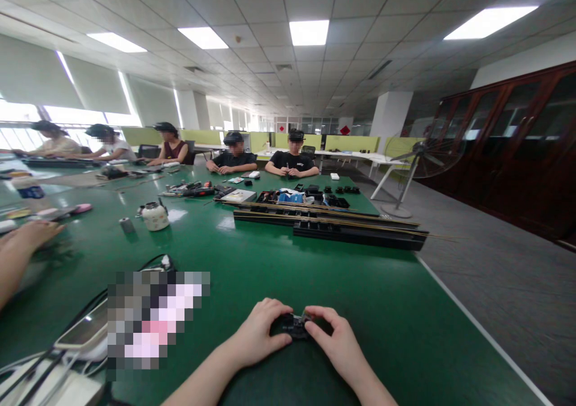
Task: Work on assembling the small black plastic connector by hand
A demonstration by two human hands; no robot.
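Note:
Both of my hands are low over the green table [400, 310], close to its near edge. Between them is a small black plastic part [294, 328], whose exact kind I cannot make out. My left hand [261, 331] grips its left end, thumb on the near side and fingers on the far side. At the right end, my right hand [330, 334] pinches the part between thumb and forefinger. My fingertips cover both ends of it.
Left of my arms lie a phone [85, 334], cables and a white box [54, 388]. A co-worker's hand [38, 235] is at the far left. Ahead are a white jar [155, 216], a grey cylinder [126, 226], long black rails [360, 235] with thin rods, and several seated people.

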